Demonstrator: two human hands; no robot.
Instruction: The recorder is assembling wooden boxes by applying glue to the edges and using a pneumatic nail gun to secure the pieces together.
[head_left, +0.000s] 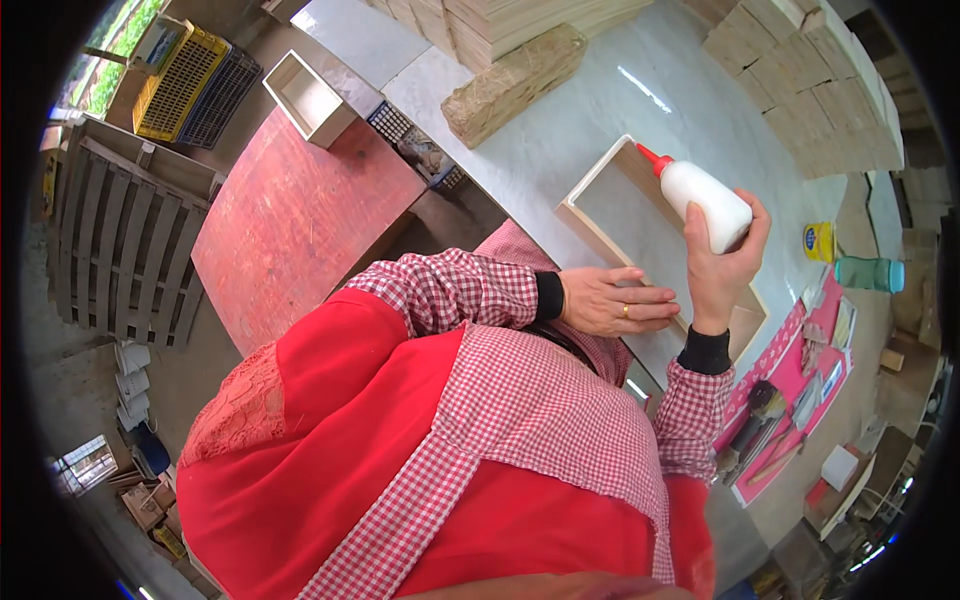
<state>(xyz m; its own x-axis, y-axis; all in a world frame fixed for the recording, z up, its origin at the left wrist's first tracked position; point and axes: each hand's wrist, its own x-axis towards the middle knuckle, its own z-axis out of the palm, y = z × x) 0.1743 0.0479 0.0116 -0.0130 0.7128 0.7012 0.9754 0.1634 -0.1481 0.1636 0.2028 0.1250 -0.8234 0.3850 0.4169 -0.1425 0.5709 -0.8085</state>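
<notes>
A white squeeze bottle (706, 205) with a red nozzle is gripped in my right hand (728, 262), tilted so that its tip points at the far end of a wooden frame (590, 212). The frame is a shallow rectangle of thin pale boards lying on the grey tabletop (520, 135), and a white line runs along its far top edge. My left hand (618, 303) lies flat across the near side of the frame, fingers stretched out together, a ring on one finger. It holds nothing. Part of the frame's right end is hidden behind my right hand and wrist.
A rough wooden block (515, 85) and stacked boards (500, 25) stand at the back; more stacks (815, 85) are at far right. A yellow tub (818, 242), a teal jar (868, 274) and tools on a pink cloth (765, 440) lie right. A wooden box (308, 100) sits on a red board (300, 220).
</notes>
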